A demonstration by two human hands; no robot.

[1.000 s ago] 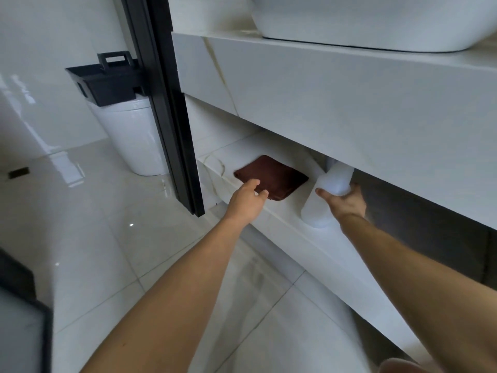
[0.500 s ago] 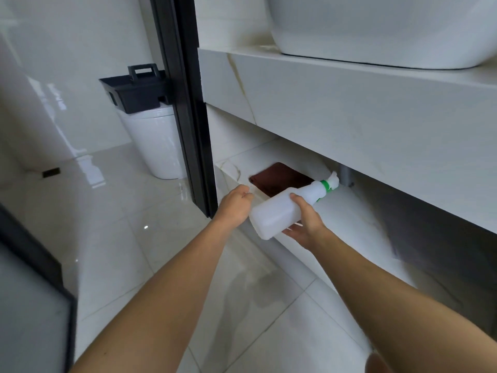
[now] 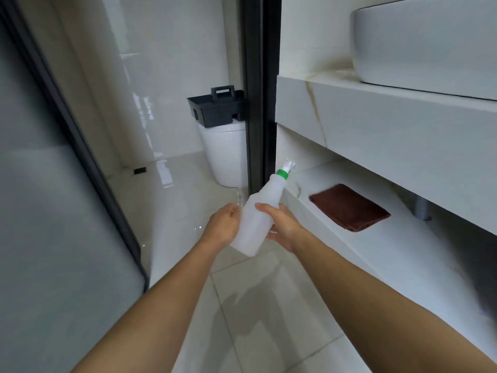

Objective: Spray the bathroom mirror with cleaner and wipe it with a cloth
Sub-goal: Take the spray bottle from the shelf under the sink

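A white spray bottle (image 3: 258, 211) with a green collar and white nozzle is held tilted in front of me, above the floor. My right hand (image 3: 282, 224) grips its body from the right, thumb across the front. My left hand (image 3: 224, 227) cups the bottle's lower left side. A folded dark brown cloth (image 3: 349, 207) lies flat on the lower shelf (image 3: 403, 254) under the vanity, to the right of both hands and untouched. The mirror is out of view.
A white basin (image 3: 425, 41) sits on the marble counter (image 3: 390, 119) at upper right. A black door frame (image 3: 259, 90) stands left of the vanity; behind it a white toilet (image 3: 224, 157) carries a black caddy (image 3: 216, 107). A glass panel (image 3: 53, 211) fills the left.
My right hand pulled the bottle off the lower shelf and out over the floor. My left hand left the shelf edge by the cloth and came onto the bottle. The view swung left.
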